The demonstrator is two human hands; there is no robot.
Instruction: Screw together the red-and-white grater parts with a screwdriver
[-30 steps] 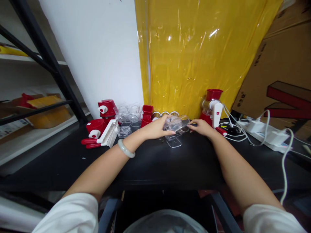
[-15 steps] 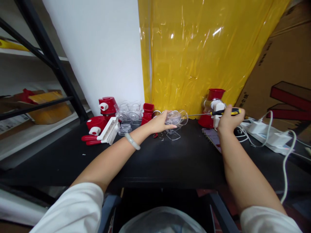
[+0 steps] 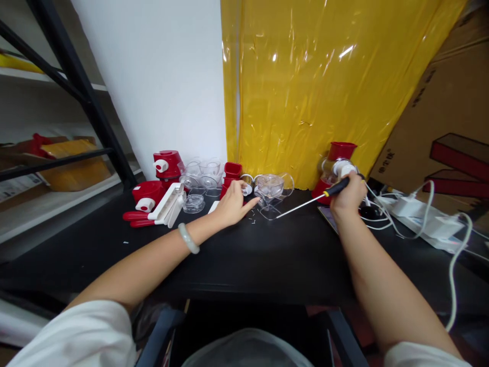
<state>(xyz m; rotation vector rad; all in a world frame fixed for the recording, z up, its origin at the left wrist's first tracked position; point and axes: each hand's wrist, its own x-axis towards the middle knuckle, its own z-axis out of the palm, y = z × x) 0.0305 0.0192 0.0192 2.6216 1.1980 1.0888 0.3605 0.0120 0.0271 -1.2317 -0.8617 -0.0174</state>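
My right hand is closed round the black and yellow handle of a screwdriver. Its long shaft slants down to the left, with the tip by the foot of a clear plastic housing. That housing stands on the table, and neither hand grips it. My left hand hovers left of it, thumb and fingers apart, with nothing visible between them. Beside the left fingers are a red hopper and a metal drum. Several tiny screws lie right of the thumb.
Red bases, a white handle piece with red grips and clear parts stand left. An assembled red and white device is at right, near a phone and a power strip with cables. A black table carries everything.
My left hand has let go of the clear housing and moved left and down. The screwdriver has swung from level to slanting down, its tip now lower and left, as my right hand shifted left.
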